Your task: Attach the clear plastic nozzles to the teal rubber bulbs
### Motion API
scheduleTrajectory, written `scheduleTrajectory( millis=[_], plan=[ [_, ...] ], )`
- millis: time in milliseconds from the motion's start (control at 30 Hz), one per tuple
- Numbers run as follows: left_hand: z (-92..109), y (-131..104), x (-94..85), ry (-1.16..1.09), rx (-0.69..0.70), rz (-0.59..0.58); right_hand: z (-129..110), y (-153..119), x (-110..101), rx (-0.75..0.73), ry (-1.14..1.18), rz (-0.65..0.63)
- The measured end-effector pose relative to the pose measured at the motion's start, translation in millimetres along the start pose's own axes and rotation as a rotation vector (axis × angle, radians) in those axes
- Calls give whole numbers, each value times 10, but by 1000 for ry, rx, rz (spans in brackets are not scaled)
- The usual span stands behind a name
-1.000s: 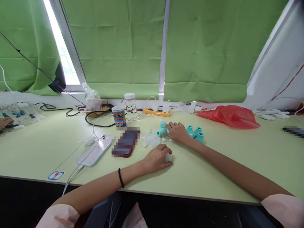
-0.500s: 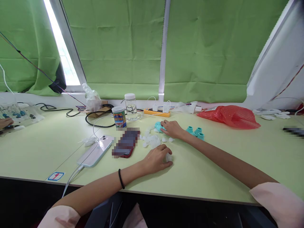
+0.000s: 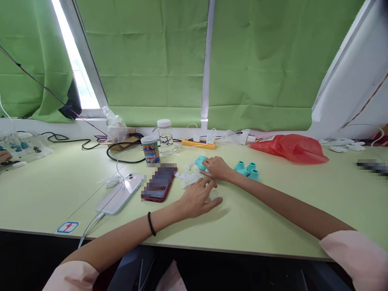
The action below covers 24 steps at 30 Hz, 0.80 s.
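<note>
My left hand point(image 3: 198, 199) is over the table with thumb and fingers apart. A small translucent white piece point(image 3: 214, 195) lies in the gap between its thumb and fingers, partly hidden. My right hand point(image 3: 217, 168) reaches in from the right, its bent fingers closed on the edge of a rounded turquoise plastic piece point(image 3: 200, 162). Its fingertips are partly hidden. In front of the turquoise piece, several translucent white soft pieces point(image 3: 188, 178) lie in a loose pile, partly behind my left hand. More turquoise pieces with short round necks point(image 3: 253, 173) stand to the right of my right hand.
Left of the pile lie a dark-screened phone point(image 3: 160, 184) and a pale phone point(image 3: 119, 196) with a cable. Behind are a printed canister point(image 3: 150, 150), a clear jar point(image 3: 165, 137), an orange power strip point(image 3: 198, 144) and a red plastic bag point(image 3: 291, 149). Another person's hand point(image 3: 5, 156) shows far left.
My left hand has opened, its thumb and fingers spreading away from the small translucent piece. My right hand stays at the turquoise piece. The whole view has shifted slightly.
</note>
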State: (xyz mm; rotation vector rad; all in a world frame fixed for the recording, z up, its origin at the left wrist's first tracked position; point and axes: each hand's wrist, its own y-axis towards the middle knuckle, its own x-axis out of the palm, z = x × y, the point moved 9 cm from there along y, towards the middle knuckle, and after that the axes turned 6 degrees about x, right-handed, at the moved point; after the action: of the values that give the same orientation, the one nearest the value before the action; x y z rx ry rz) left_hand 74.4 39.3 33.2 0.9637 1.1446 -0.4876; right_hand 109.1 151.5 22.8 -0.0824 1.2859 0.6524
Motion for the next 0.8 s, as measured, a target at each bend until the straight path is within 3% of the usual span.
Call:
scheduleTrajectory(
  millis=[133,200,333,433,600,800],
  plan=[
    [-268,218,-354,151,-25,86,20,-46,-35,36,19,21],
    [-501,372,-415,213,-57,62,40,-74,-83,53,35,40],
    [-1007,628,-192,158,-154,-128,250,0,-206,150,51,79],
    [-1216,744,12,96,-175,-217,576,192,-230,284,42,74],
    [-1352,852,151,21,-160,-243,975,442,79,459,21,-65],
    [-1401,1013,135,-60,-104,-169,922,438,568,532,19,-200]
  ],
)
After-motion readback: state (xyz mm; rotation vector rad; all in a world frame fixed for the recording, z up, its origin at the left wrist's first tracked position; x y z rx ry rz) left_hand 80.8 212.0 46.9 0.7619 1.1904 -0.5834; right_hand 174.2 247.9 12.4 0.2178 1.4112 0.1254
